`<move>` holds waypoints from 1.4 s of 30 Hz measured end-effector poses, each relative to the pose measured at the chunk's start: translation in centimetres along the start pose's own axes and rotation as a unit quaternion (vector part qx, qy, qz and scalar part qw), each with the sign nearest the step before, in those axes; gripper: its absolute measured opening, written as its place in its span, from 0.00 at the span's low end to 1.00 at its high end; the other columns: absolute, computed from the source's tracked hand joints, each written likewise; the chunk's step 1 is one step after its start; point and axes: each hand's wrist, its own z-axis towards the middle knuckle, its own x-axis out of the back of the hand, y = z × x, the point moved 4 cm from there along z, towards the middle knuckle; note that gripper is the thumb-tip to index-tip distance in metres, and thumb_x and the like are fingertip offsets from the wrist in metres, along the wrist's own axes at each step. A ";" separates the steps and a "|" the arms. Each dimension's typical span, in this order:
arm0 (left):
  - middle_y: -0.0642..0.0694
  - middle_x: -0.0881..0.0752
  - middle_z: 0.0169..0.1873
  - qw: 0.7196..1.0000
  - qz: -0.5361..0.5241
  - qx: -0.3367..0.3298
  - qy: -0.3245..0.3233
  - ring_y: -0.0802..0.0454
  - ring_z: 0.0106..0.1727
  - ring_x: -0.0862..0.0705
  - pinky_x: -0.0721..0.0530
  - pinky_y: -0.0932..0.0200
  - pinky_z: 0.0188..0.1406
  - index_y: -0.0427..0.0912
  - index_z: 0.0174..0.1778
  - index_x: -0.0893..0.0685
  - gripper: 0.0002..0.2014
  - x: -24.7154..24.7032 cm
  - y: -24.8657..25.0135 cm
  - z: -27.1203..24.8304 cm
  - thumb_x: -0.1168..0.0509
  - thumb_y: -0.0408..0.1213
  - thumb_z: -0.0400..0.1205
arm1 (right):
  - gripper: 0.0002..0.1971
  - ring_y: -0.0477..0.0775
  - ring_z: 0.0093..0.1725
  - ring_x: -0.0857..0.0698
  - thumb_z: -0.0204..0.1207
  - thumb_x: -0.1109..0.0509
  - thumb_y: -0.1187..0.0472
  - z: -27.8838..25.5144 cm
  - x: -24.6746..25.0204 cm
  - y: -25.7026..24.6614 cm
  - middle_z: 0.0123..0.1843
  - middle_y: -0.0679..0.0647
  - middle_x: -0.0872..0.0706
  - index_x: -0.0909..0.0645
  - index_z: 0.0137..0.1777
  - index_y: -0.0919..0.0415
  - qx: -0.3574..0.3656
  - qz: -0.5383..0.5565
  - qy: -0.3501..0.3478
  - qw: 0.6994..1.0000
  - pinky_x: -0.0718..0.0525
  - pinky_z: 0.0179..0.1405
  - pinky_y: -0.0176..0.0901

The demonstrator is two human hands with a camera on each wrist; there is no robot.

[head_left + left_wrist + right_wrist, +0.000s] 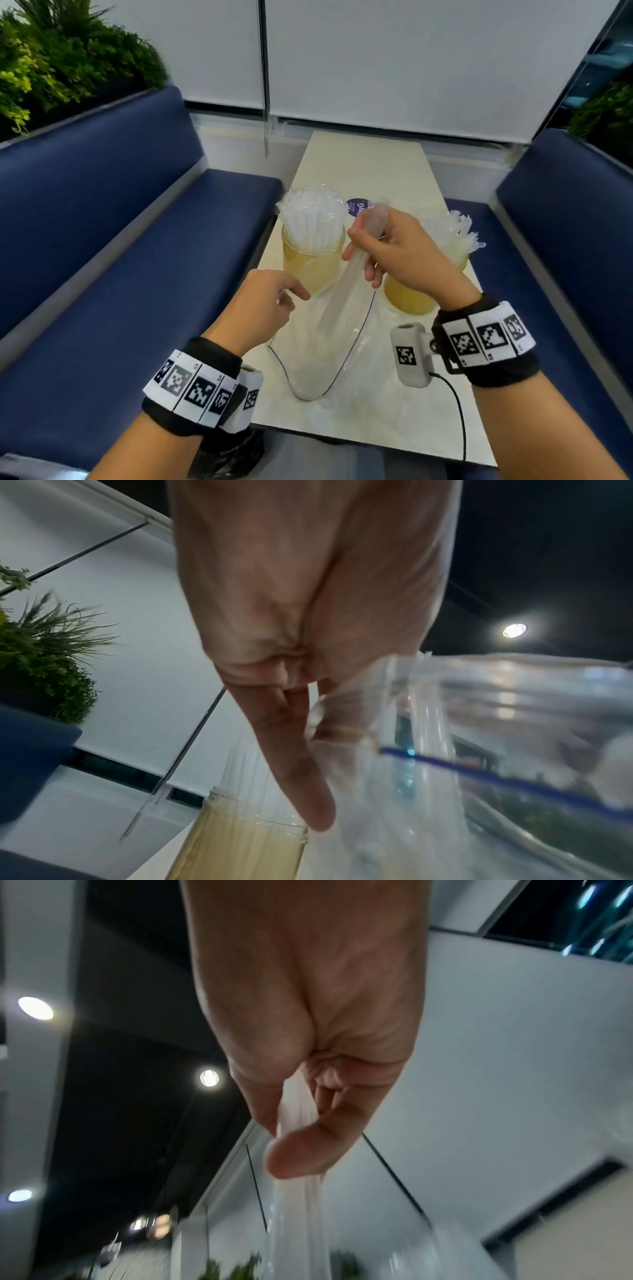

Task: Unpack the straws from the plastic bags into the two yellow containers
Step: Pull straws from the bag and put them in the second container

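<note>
A: What lies nearest on the desk (383, 404)?
B: A clear plastic bag (329, 359) with a dark zip line, its mouth gaping toward the person.

A: And the left hand (263, 308)?
B: It pinches the bag's edge between thumb and fingers (301, 785); the left wrist view shows the film (514, 723) caught there, with the forefinger stretched out long.

A: The right hand (394, 246)?
B: Its fingers are curled round a bundle of straws (346, 284), held slanting, the lower end still down inside the bag. In the right wrist view the thumb (308, 1153) presses the bundle (298, 1112) against the fingers.

A: And farther back?
B: Two yellow containers stand on the desk. The left container (311, 263) is packed with upright wrapped straws (311, 219). The right container (407, 294) sits partly hidden behind the right hand, straws (459, 233) leaning out of it to the right.
</note>
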 end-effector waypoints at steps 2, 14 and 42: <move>0.52 0.10 0.52 0.999 0.035 0.011 -0.010 0.56 0.44 0.12 0.09 0.51 0.49 0.58 0.59 0.11 0.19 -0.1 0.3 0.1 0.33 0.29 0.80 | 0.10 0.62 0.26 0.15 0.87 0.34 0.59 0.2 3.4 -2.3 0.42 0.60 0.07 0.21 0.54 0.68 0.045 0.000 0.050 0.998 0.13 0.22 0.50; 0.66 0.18 0.68 0.996 0.083 0.013 -0.032 0.62 0.54 0.14 0.15 0.57 0.62 0.60 0.74 0.20 0.23 -0.1 2.5 0.0 0.30 0.42 0.81 | 0.15 0.49 0.29 0.13 0.86 0.35 0.50 3.4 20.1 -1.1 0.44 0.58 0.10 0.19 0.59 0.62 0.038 -0.201 0.339 0.918 0.15 0.20 0.36; 0.63 0.17 0.66 0.997 0.052 -0.008 -0.051 0.62 0.55 0.17 0.20 0.63 0.58 0.57 0.72 0.18 0.19 -0.6 2.8 0.1 0.33 0.42 0.84 | 0.18 0.61 0.69 0.22 0.89 0.47 0.58 6.1 11.2 14.9 0.71 0.62 0.21 0.28 0.74 0.64 -0.102 -0.463 0.092 0.876 0.25 0.68 0.52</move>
